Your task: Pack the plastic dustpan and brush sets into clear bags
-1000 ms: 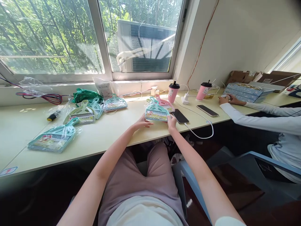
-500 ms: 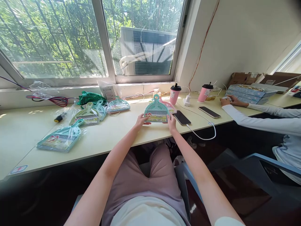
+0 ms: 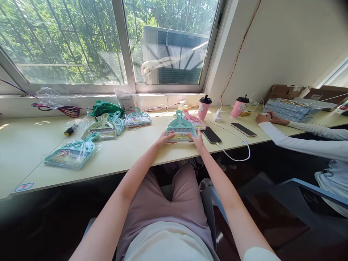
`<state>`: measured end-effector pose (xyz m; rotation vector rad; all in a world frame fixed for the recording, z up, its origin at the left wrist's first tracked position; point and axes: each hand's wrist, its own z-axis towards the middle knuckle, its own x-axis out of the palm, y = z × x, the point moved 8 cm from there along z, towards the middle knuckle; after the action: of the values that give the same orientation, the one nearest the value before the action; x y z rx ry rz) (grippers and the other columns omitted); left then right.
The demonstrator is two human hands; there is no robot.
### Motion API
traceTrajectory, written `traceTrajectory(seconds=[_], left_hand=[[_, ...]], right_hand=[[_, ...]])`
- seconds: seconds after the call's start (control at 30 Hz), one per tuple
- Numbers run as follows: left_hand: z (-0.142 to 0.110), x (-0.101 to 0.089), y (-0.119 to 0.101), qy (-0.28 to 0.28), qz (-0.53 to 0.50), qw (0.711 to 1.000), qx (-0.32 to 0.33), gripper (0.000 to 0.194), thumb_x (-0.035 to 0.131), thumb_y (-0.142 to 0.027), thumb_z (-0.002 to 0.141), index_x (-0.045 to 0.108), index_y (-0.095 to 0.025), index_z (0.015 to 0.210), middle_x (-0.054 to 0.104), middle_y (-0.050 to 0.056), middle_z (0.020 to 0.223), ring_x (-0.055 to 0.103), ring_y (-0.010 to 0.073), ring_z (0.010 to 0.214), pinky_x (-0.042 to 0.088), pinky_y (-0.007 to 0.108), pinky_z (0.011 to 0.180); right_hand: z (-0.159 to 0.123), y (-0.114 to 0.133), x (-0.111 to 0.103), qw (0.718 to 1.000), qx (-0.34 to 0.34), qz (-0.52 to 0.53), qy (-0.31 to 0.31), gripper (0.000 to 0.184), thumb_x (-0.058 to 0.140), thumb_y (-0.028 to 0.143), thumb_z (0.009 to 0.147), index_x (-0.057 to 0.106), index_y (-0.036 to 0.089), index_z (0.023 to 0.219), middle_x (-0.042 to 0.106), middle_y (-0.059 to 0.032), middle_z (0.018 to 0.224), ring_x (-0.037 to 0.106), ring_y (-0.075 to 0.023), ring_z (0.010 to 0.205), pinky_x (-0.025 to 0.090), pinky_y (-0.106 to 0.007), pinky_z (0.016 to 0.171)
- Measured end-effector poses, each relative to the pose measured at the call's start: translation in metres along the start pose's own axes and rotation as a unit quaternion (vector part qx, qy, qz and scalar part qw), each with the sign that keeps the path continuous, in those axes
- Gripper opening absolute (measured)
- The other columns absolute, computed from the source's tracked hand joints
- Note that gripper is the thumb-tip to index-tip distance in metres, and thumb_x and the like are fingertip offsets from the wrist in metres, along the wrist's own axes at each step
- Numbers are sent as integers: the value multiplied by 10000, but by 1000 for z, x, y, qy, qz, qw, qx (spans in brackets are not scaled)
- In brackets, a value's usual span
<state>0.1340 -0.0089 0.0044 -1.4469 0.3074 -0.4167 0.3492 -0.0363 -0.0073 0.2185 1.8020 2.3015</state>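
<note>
Both hands were on the teal dustpan (image 3: 178,124), just left of the phone (image 3: 211,135). The fingers of the left hand (image 3: 165,138) grasped its left lower corner and those of the right hand (image 3: 197,139) its right one, thumbs over the front. Its handle pointed away from the person; a brush (image 3: 181,130) lay against its face, with a printed card (image 3: 181,137) below the bristles. Whether its near edge touched the surface (image 3: 141,148) could not be made out.

Behind and left of the phone lay the pink dustpan (image 3: 196,120), partly hidden by the teal one. A cup (image 3: 204,110) stood behind the phone, as did a white adapter (image 3: 217,116). A white cable (image 3: 233,160) ran from the phone's near end and looped over the edge of the surface. Right of the phone lay a second phone (image 3: 243,129); farther right were a co-worker's hands (image 3: 268,117), their fingers bent close together around something too small to tell, beside blue boxes (image 3: 288,109).

Well left of the phone lay a bagged dustpan (image 3: 74,154), with a green dustpan (image 3: 102,129) behind it, a screwdriver (image 3: 71,129) and a green bag (image 3: 104,108).
</note>
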Motion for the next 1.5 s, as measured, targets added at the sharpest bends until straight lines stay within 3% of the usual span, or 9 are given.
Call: traceTrajectory(seconds=[0.33, 0.43, 0.6, 0.87, 1.03, 1.13, 1.27, 1.4, 1.5], left_hand=[[10, -17, -1, -60, -19, 998, 22, 570, 880, -469, 723, 640, -128, 1112, 780, 142, 1000, 768, 256, 708, 655, 399, 684], [11, -28, -1, -81, -35, 996, 16, 559, 876, -440, 731, 652, -129, 1139, 783, 142, 1016, 781, 271, 787, 657, 396, 741], [11, -29, 1, -59, -31, 998, -16, 608, 821, -547, 811, 660, -142, 1235, 775, 166, 1141, 793, 282, 878, 642, 403, 851], [12, -30, 8, -112, -15, 991, -70, 748, 506, -706, 983, 413, -208, 1534, 706, 212, 1333, 758, 297, 1038, 632, 390, 811], [11, -31, 7, -139, 28, 988, -63, 514, 439, -526, 1075, 389, -208, 1477, 604, 223, 1478, 705, 241, 1104, 596, 321, 796], [12, -30, 8, -139, 37, 988, -64, 425, 426, -470, 1091, 405, -196, 1416, 607, 219, 1454, 689, 204, 1050, 578, 292, 787], [11, -28, 9, -133, 33, 989, -63, 331, 468, -444, 1078, 450, -202, 1303, 642, 196, 1367, 679, 167, 929, 563, 273, 764], [8, -27, 6, -137, 38, 989, -45, 297, 494, -436, 1061, 490, -198, 1238, 663, 186, 1302, 679, 193, 943, 562, 307, 773], [6, -34, -1, -173, 90, 981, -9, 248, 523, -380, 1039, 538, -201, 1210, 668, 167, 1286, 680, 233, 1045, 557, 350, 844]], right_hand=[[-6, 6, 14, 991, 71, 96, 56, 555, 745, 475, 895, 570, 302, 1392, 661, -76, 1439, 765, -233, 1147, 690, -374, 903], [-10, 7, 36, 981, 107, 139, 85, 314, 746, 340, 920, 649, 240, 1202, 771, -59, 1195, 815, -207, 964, 681, -354, 881], [-7, 1, 45, 967, 161, 199, -10, 112, 661, 83, 931, 627, 189, 924, 776, 1, 794, 780, -137, 670, 663, -253, 746], [13, 2, -31, 985, 144, 90, -18, 98, 661, 112, 918, 653, 175, 993, 792, -38, 842, 782, -157, 678, 668, -256, 696], [19, 17, -78, 972, 56, -171, -154, 538, 697, 152, 894, 524, 194, 1401, 652, -195, 1425, 747, -278, 1189, 649, -421, 982], [7, 33, -67, 898, -32, -391, -201, 726, 700, 210, 917, 387, 152, 1569, 271, -268, 1724, 304, -370, 1616, 387, -619, 1247], [-5, 21, -23, 851, -76, -516, -58, 661, 470, 402, 1058, 290, 225, 1669, 87, -158, 1804, -12, -347, 1682, 88, -754, 1278], [-8, -9, -2, 861, -32, -498, 102, 793, 340, 628, 1049, 171, 236, 1717, 1, -131, 1811, -21, -371, 1680, 68, -749, 1273], [7, -21, 5, 861, -16, -493, 124, 848, 314, 699, 1025, 152, 242, 1722, -30, -132, 1810, -44, -377, 1678, 40, -746, 1270]])
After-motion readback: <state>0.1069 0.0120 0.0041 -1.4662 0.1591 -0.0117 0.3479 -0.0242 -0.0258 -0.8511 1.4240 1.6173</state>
